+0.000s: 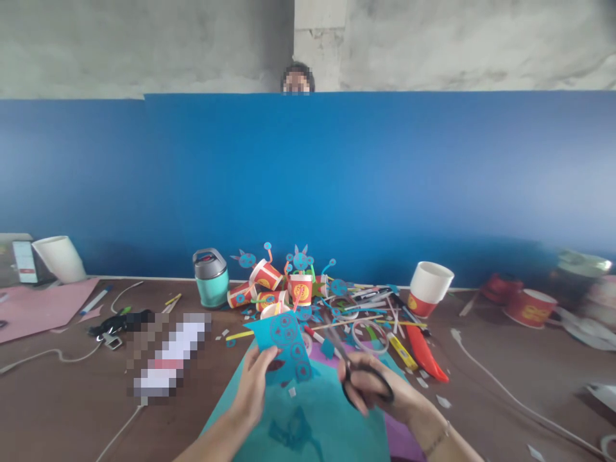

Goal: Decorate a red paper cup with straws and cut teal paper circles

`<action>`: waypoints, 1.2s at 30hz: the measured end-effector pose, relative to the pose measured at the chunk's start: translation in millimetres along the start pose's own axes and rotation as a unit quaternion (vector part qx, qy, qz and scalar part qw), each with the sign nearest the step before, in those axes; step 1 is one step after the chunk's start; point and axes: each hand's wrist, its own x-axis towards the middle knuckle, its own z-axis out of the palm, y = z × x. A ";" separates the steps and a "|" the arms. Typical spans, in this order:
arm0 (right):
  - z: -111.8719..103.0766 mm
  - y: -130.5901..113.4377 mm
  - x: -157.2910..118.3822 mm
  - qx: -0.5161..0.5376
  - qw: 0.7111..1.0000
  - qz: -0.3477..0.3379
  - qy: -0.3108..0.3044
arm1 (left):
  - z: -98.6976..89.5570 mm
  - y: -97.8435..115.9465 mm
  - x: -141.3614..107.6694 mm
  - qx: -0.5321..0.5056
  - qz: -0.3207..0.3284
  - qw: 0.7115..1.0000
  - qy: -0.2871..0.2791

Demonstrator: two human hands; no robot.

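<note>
Here's the left hand [255, 375], thumb on top, pinching the lower left edge of a blue paper piece [291, 343] with circles drawn across it. That piece is up over the teal sheet [346, 433], which spreads toward the near edge of the desk [168, 427]. And on the other side, the right hand [363, 382] has its fingers wrapped through the black loops of the scissors [343, 353], blades angled toward the far edge, just right of the paper and apart from it. Blurred blades, so I can't tell whether they're parted!

Over to the far edge: red-and-white paper cups [301, 290] bunch together, some tipped, some topped with blue cut-outs [301, 260] on straws. A teal flask [213, 285] stands just left of them; a larger cup [430, 289] stands well to their right. In between, a clear tape ring [353, 337] and a yellow tube [403, 351] sit among scraps, and pink paper [43, 311] covers the far left corner.
</note>
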 end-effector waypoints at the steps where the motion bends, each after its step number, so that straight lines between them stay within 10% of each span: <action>1: 4.3 0.8 2.8 0.002 0.997 -0.029 0.067 | -0.1 0.0 -2.2 0.028 0.003 0.999 -0.025; 13: 44.7 6.7 20.7 0.027 0.958 -0.101 0.266 | 11.3 11.0 -19.8 0.086 -0.005 0.937 -0.338; 23: 28.2 13.7 17.0 -0.065 0.993 -0.008 0.102 | 10.3 10.2 -6.3 0.092 0.096 0.982 -0.133; 36: 22.0 18.2 17.7 -0.147 0.987 0.037 0.050 | 9.9 10.0 -5.6 0.117 0.073 0.969 -0.203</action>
